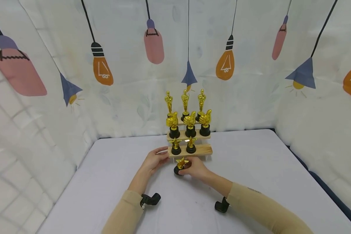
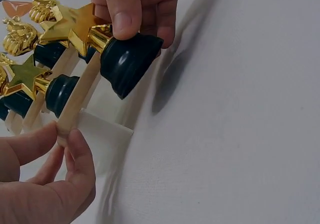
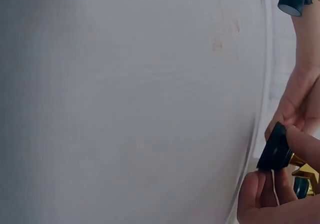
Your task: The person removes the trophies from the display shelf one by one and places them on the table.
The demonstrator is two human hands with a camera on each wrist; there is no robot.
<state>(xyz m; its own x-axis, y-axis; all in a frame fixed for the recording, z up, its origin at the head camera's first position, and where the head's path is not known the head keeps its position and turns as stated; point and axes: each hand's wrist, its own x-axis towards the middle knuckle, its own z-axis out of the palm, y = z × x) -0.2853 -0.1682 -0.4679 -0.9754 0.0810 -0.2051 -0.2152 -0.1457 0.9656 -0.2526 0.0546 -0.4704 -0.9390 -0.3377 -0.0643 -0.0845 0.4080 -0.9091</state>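
My right hand (image 1: 196, 168) pinches a gold star trophy (image 1: 180, 162) by its black round base, in front of the stepped wooden display stand (image 1: 204, 149). In the left wrist view the trophy's base (image 2: 125, 62) is tilted and off the table, with its shadow on the cloth. My left hand (image 1: 155, 160) pinches the left end of the stand's lowest board; thumb and fingertips meet on the wood in the left wrist view. Two star trophies (image 1: 191, 147) stand on that lowest board, at its left and middle. The right wrist view shows the held trophy's base (image 3: 275, 146) between thumb and fingers.
Thumbs-up trophies (image 1: 190, 121) fill the middle step, and gold figure trophies (image 1: 185, 102) stand on the top one. A white cloth (image 1: 251, 169) covers the table. Behind hangs a curtain (image 1: 125, 97) printed with lamps. Each wrist wears a black camera (image 1: 152, 199).
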